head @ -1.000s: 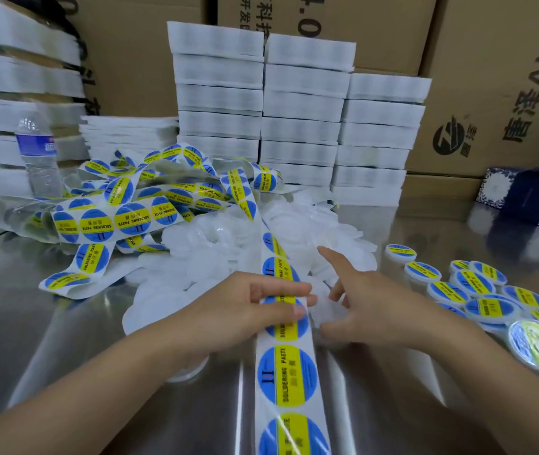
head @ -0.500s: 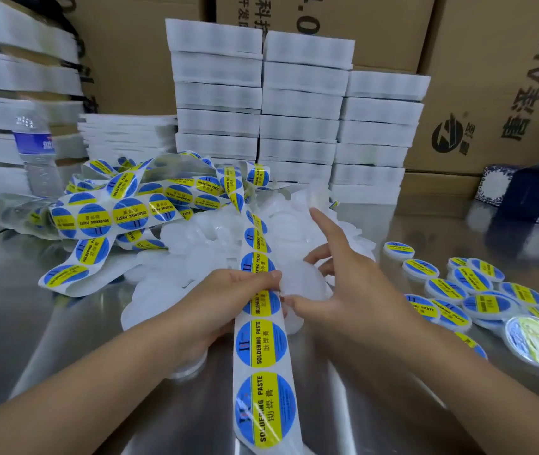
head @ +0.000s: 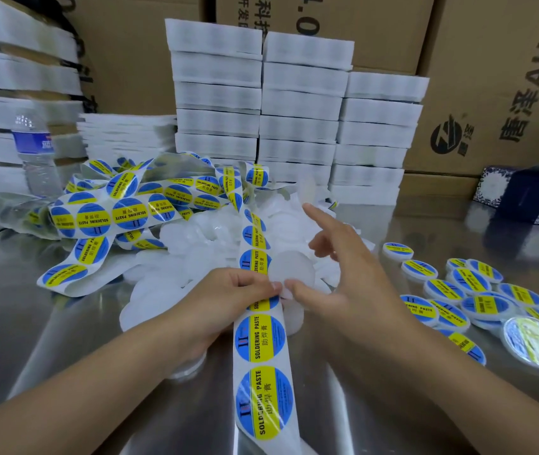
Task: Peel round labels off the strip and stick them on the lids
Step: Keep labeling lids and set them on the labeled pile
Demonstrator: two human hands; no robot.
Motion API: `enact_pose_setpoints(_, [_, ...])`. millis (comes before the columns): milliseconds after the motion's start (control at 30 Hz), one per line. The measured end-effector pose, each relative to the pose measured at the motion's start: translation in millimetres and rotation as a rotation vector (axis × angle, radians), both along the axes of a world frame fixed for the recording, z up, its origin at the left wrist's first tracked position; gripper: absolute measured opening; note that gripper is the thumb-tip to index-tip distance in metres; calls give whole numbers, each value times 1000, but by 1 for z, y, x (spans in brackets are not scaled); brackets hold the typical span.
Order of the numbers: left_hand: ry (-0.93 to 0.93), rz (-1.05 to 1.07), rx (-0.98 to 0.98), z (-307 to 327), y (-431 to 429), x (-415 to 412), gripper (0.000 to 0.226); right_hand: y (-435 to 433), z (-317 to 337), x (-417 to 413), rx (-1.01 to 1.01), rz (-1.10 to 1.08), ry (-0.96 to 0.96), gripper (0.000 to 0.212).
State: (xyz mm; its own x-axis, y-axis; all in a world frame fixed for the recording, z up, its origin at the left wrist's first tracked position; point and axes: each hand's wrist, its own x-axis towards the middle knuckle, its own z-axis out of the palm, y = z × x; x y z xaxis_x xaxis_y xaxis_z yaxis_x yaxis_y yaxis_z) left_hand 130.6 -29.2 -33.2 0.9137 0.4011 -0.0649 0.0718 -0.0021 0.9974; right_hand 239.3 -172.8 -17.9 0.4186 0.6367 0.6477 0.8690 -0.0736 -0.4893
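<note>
**A:** Where's the label strip (head: 261, 366) against the hands?

**B:** It runs up the middle of the steel table (head: 64, 323) from the near edge and passes under the left hand (head: 235, 293). Beyond that it carries on into a loose tangle at the far left. The blank lid (head: 291, 269) sits just right of the strip, touching it, in the right hand (head: 347, 274).

**A:** How are the hands set?

**B:** The left reaches across the strip from the left, fingers curled, fingertips pinching its right edge. The right comes in from the right. Its thumb presses the lid's near rim and curled fingers back the far side, so the lid is gripped. Its index finger sticks out straight, pointing away. The left fingertips and the right thumb almost touch at the lid's near rim.

**A:** And how do the things look?

**B:** The strip is white backing with round blue labels, each crossed by a yellow band reading SOLDERING PASTE. 2 full labels show on the near side of the left hand. The lid is a plain, cloudy-white disc. A pile of blank lids (head: 195, 231) lies behind it, and labelled lids (head: 468, 284) are scattered to the right.
</note>
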Motion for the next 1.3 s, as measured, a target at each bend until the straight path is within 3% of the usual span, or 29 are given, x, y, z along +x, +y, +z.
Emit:
enact_pose_setpoints(100, [-21, 10, -54, -1, 1, 1, 15, 2, 12, -5, 274, 56, 381, 24])
enact_pose_setpoints(133, [-27, 15, -64, 0, 1, 1, 15, 2, 16, -4, 319, 72, 539, 20])
enact_pose_setpoints(233, [-38, 17, -75, 0, 1, 2, 14, 1, 25, 3, 357, 91, 927, 41])
enact_pose_setpoints(333, [-28, 11, -67, 0, 2, 2, 13, 0, 25, 7, 314, 71, 1125, 45])
enact_pose_setpoints(567, [-26, -5, -31, 0, 2, 2, 14, 4, 17, 10, 126, 48, 1127, 54])
enact_pose_setpoints(1300, [-17, 15, -13, 0, 3, 3, 13, 7, 12, 10, 48, -15, 1058, 48])
